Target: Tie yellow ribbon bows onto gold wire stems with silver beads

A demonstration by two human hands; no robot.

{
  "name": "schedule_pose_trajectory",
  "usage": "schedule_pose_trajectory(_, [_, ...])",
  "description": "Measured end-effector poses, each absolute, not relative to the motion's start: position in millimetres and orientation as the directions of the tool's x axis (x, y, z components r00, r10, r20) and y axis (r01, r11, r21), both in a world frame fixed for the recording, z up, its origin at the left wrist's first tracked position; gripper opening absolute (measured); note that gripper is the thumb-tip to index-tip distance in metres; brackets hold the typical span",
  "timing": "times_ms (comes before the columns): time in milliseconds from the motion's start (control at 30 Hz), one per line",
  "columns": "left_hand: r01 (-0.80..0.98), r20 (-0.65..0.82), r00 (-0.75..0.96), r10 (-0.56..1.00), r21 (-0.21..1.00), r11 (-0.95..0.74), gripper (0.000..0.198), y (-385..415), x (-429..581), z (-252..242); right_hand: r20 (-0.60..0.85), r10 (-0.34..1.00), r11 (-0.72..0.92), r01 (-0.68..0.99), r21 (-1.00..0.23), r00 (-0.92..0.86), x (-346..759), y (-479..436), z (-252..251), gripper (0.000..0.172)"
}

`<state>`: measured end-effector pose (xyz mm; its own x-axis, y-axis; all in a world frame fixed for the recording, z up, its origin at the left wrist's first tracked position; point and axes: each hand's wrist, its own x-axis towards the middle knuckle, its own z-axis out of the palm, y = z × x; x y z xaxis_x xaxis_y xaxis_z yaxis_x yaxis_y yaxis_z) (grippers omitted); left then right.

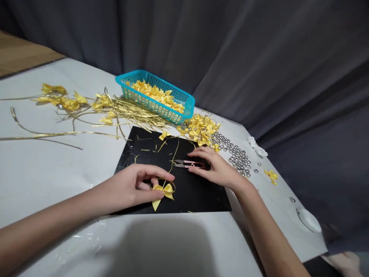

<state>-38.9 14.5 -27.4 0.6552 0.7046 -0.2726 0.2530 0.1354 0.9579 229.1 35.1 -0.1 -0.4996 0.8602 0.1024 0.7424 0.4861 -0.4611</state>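
Over the rectangular black mat [190, 194], the looped yellow satin bow [168, 189] is being pinched by the left hand [137, 187], slim pink-handled metal snips [189, 162] are filling the right hand's [215, 165] grip, and ribbon nicks are being risked should the parted blades [180, 166] stray.

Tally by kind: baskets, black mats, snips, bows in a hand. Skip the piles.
Teal basket: 1
Black mat: 1
Snips, by the right hand: 1
Yellow bow, in the left hand: 1
Total: 4
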Motion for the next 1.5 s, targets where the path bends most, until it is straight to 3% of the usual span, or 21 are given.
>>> schedule_pose_trajectory(100, [0.218,-0.288,0.668,0.686,0.957,0.190,0.039,16,-41,-25,0.030,0.883,0.447,0.820,-0.357,-0.469,228,26,-3,0.020])
schedule_pose_trajectory(200, [0.170,-0.283,0.675,0.681,0.958,0.230,0.039,16,-42,-24,0.026,0.906,0.412,0.866,-0.284,-0.423,221,24,-4,0.026])
schedule_pose_trajectory(367, [0.125,-0.241,0.649,0.721,0.969,0.212,0.037,16,-42,-25,-0.028,0.924,0.357,0.886,-0.296,-0.382,214,17,4,0.020])
schedule_pose_trajectory(467, [0.139,-0.255,0.637,0.727,0.966,0.216,0.036,16,-41,-25,-0.126,0.929,0.294,0.901,-0.318,-0.348,218,9,11,0.027])
schedule_pose_trajectory(600, [0.149,-0.294,0.610,0.736,0.955,0.258,0.033,17,-41,-23,-0.220,0.920,0.240,0.909,-0.339,-0.325,221,4,16,0.012])
schedule_pose_trajectory(800, [0.141,-0.318,0.586,0.745,0.946,0.293,0.028,18,-41,-24,-0.155,0.962,0.174,0.940,-0.292,-0.226,216,1,11,0.023])
schedule_pose_trajectory(867, [0.156,-0.318,0.572,0.756,0.947,0.281,0.028,18,-40,-24,-0.137,0.978,0.098,0.929,-0.356,-0.156,215,0,11,0.024])
schedule_pose_trajectory(967, [0.172,-0.320,0.549,0.772,0.947,0.271,0.028,17,-39,-25,-0.101,0.994,-0.015,0.817,-0.576,-0.053,212,-4,17,0.028])
schedule_pose_trajectory(1100, [0.147,-0.318,0.550,0.772,0.947,0.285,0.031,18,-37,-25,-0.300,0.944,-0.155,0.613,-0.775,-0.140,200,-15,32,0.025])
schedule_pose_trajectory(1300, [0.116,-0.301,0.534,0.790,0.952,0.284,0.037,18,-36,-28,-0.519,0.806,-0.260,0.617,-0.743,-0.285,190,-30,40,0.028])
schedule_pose_trajectory(1500, [0.156,-0.305,0.534,0.789,0.952,0.262,0.040,18,-36,-29,-0.497,0.826,-0.176,0.714,-0.677,-0.267,185,-30,32,0.036])
